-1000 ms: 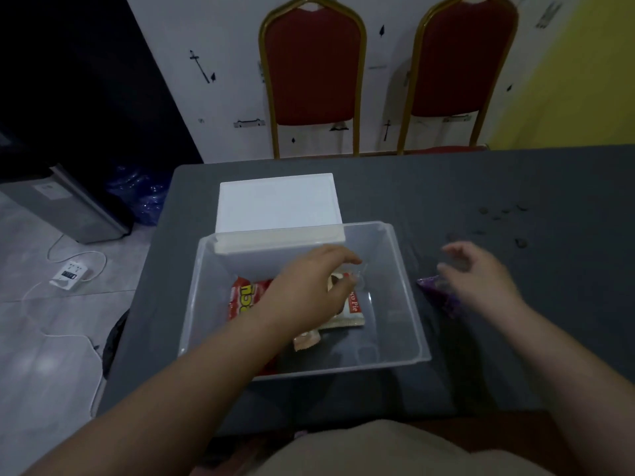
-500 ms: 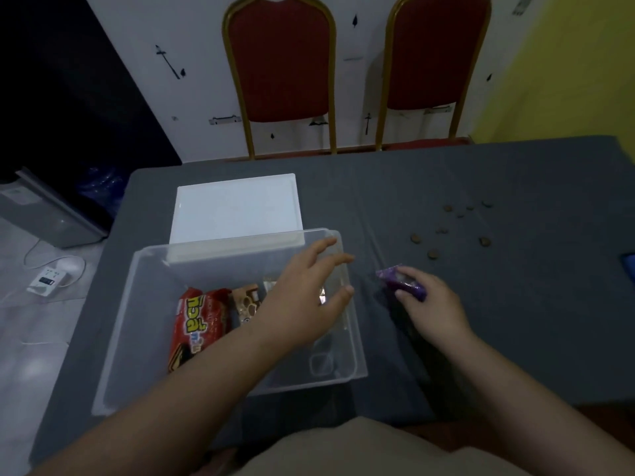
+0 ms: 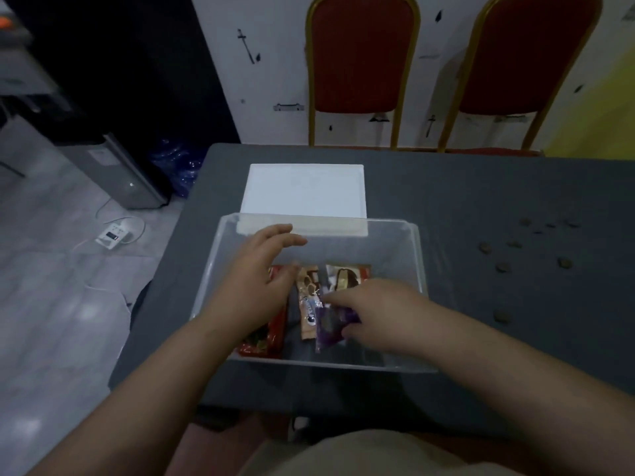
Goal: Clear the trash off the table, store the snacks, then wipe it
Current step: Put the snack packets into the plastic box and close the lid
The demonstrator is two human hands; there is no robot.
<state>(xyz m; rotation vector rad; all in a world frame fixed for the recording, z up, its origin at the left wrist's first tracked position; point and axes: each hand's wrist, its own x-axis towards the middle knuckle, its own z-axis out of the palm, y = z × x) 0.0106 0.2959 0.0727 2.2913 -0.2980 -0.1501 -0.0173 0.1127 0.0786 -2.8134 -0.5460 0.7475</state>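
A: Clear rectangular plastic bin (image 3: 417, 255) on the dark grey table (image 3: 481, 187), near its left end. Flat white lid (image 3: 304, 190) lying just behind the bin, touching or overlapping the far rim.

B: Contents?

A: Long red snack packet (image 3: 271, 338) at the left of the bin floor, half under the left forearm. Tan biscuit packet with brown rounds (image 3: 307, 304) beside it. Red-and-white packet with a dark chocolate picture (image 3: 347, 278) further back. Small purple foil snack packet (image 3: 328, 326) toward the near wall, inside the bin.

B: Hands?

A: Left hand (image 3: 261, 276) inside the bin over the red packet, fingers spread loosely, gripping nothing. Right hand (image 3: 374, 314) reaching in from the right, fingertips (image 3: 330, 298) bent down at the purple packet. Pinched or just touching: cannot tell, with blur and the hand's own cover.

B: Rest of the table?

A: Scatter of small brown round crumbs or scraps (image 3: 501, 267) on the cloth to the right, well apart from the bin. Exact kind too small to tell.

B: Beyond the table?

A: Two red-cushioned chairs with gold frames (image 3: 360, 63) against a white wall. White power strip with cable (image 3: 111, 235) on the grey tiled floor at left.
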